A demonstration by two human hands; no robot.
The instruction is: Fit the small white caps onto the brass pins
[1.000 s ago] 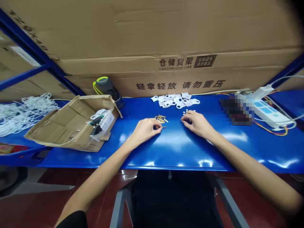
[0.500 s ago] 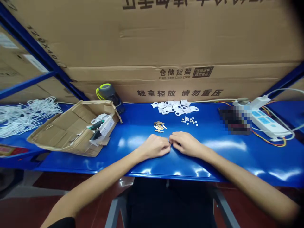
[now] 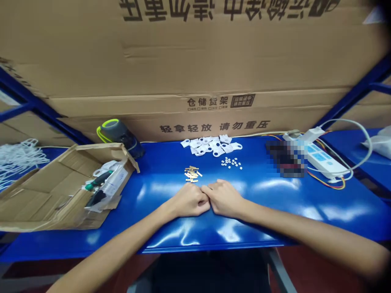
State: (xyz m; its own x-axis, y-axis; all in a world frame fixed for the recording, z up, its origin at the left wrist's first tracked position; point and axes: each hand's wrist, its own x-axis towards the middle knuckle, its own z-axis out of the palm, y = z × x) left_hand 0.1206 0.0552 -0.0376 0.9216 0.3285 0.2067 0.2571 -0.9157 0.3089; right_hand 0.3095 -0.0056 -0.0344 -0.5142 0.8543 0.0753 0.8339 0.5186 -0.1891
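Observation:
My left hand (image 3: 191, 200) is curled into a fist at the front of the blue table (image 3: 259, 232). My right hand (image 3: 224, 199), also closed, presses its knuckles against the left one. Nothing shows sticking out of either fist; the palms are hidden. Just beyond the left hand lies a small heap of brass-coloured strips (image 3: 192, 174). Several tiny white round pieces (image 3: 232, 162) are scattered past the right hand. Behind them sits a pile of flat white plastic pieces with round holes (image 3: 217, 149).
At left stands an open cardboard box (image 3: 39, 183) holding a green-and-black handled tool (image 3: 99, 180). Behind it are a dark bottle (image 3: 120, 136) and white cords (image 3: 21, 158). A white power strip (image 3: 324, 160) with cables and a blurred dark object (image 3: 285, 158) lie at right.
The view has shifted, so the table things appear further left and lower. My hands have closed more tightly into fists and come together; the piles look the same.

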